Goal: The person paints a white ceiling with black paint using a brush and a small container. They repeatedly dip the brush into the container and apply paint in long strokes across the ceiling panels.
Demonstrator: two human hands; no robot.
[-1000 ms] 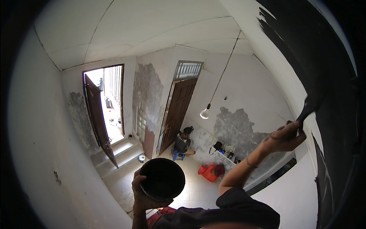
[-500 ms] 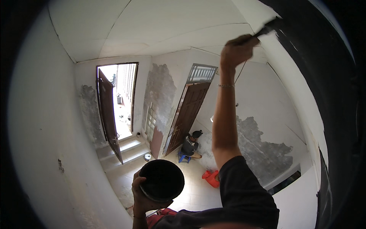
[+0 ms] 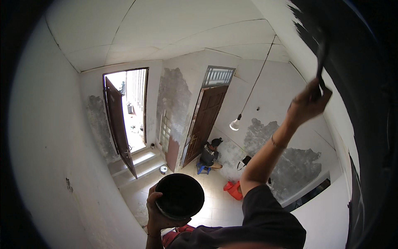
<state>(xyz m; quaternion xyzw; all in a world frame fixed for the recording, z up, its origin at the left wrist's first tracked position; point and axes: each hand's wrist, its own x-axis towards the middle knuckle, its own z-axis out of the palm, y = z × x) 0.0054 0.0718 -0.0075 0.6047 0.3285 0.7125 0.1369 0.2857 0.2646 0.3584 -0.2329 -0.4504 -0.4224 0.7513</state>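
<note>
In the head view, my left hand [image 3: 157, 213] is closed around the side of a round black bowl [image 3: 180, 196], thumb over the rim and fingers underneath, in front of my body near the lower edge. The bowl's mouth faces me, but its inside is so dark that I cannot tell what it contains. My right hand [image 3: 309, 101] is raised up and out to the right, gripping a dark paintbrush [image 3: 321, 60] by its handle, with the bristle end pointing upward. That end blurs into the black paint [image 3: 358, 87] on the wall beside me, so I cannot tell whether the bristles touch it. The paint has a ragged, streaky edge at the top, against the white. A thin bracelet [image 3: 278, 144] circles my right wrist, and a dark sleeve [image 3: 265, 207] covers my upper arm

Below me, a person [image 3: 208, 154] sits on a blue stool [image 3: 202, 169] near a brown panelled door [image 3: 207, 124]. A red bag [image 3: 233, 190] lies to the right of the stool, and a white can [image 3: 163, 169] stands by the steps [image 3: 143, 161] under the open doorway. A light bulb [image 3: 235, 124] hangs on a long cord, left of my raised forearm
</note>
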